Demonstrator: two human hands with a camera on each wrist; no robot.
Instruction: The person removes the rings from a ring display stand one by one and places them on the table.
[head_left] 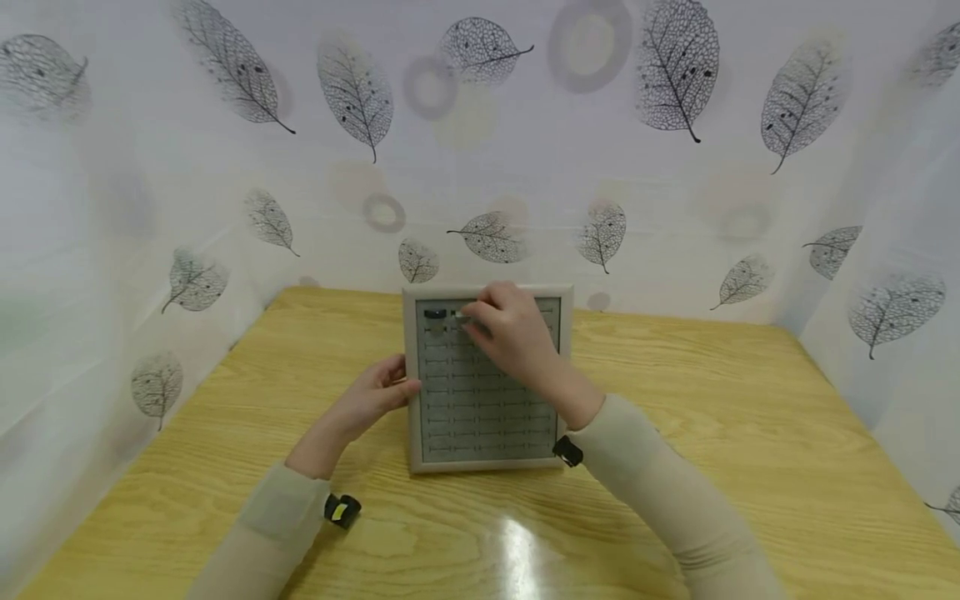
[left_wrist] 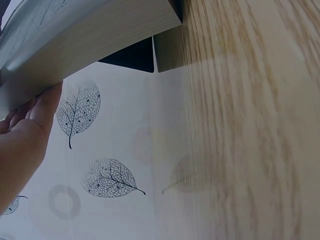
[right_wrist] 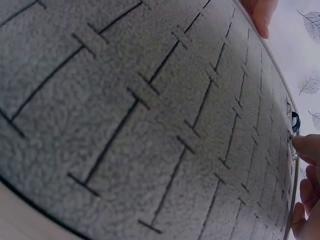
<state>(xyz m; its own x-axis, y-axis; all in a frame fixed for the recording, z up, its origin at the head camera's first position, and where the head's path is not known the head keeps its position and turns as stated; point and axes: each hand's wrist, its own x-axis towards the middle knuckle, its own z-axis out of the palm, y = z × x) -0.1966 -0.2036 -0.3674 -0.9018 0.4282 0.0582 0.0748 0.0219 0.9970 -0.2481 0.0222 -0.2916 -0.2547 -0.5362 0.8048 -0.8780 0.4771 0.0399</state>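
A framed ring display board [head_left: 491,425] stands upright on the table, its grey padded face marked with rows of short slits. My left hand [head_left: 367,392] holds the frame's left edge, thumb at the front; the left wrist view shows fingers [left_wrist: 45,107] against the frame's side. At the top row my right hand [head_left: 517,333] pinches a small silvery ring [head_left: 460,315] with thumb and index finger. Just left of it, a dark ring [head_left: 435,314] sits in the first slit. In the right wrist view the thumb and fingertips are right at the board's face.
The wood-grain table [head_left: 675,383] extends to both sides and in front of the board. Behind it hangs a pale curtain [head_left: 510,167] printed with leaves. A dark support [left_wrist: 132,55] shows behind the frame in the left wrist view.
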